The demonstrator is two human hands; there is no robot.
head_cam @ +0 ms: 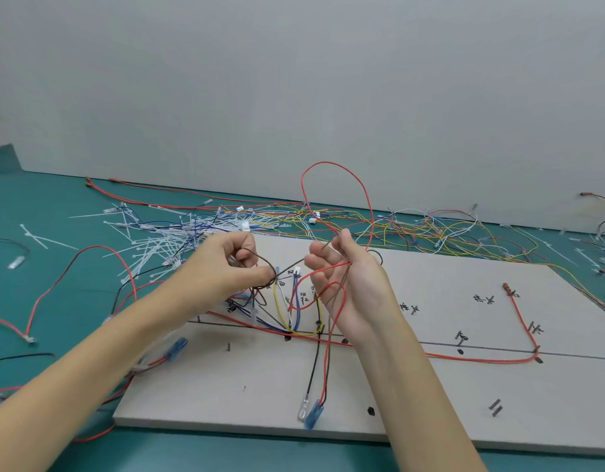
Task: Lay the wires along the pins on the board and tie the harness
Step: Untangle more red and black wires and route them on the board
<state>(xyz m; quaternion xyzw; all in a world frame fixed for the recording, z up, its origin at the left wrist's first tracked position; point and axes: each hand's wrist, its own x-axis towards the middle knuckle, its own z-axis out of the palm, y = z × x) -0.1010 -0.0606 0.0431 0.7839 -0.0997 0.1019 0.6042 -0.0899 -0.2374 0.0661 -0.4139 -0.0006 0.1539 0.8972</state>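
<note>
Left hand [238, 264] pinching a thin brown wire [260, 264] between thumb and curled fingers, raised over the board's [430, 396] far left part. Right hand [345, 277] palm-up, fingers loosely curled round a red wire [331, 267] and the brown one's other end; red loop [331, 185] springing up above the fingers, tails hanging down to a blue-sleeved terminal [314, 415] resting on the board beside a clear-sleeved one on a black lead. Wires look light and limp with some spring memory, insulation probably slick, so likely to tangle and slide; best gripped close to the point being routed, not by the terminals, which look like the weak spot. Below the hands, yellow, blue and black leads [294, 315] bent round pins near the drawn line; a long red run [481, 358] lying along that line to the right corner pin, then up to a brown terminal. No containers in view: loose white cable ties [158, 240] heaped on the green bench [55, 206] behind the left hand, spare wires [430, 226] strewn along the board's far edge.
</note>
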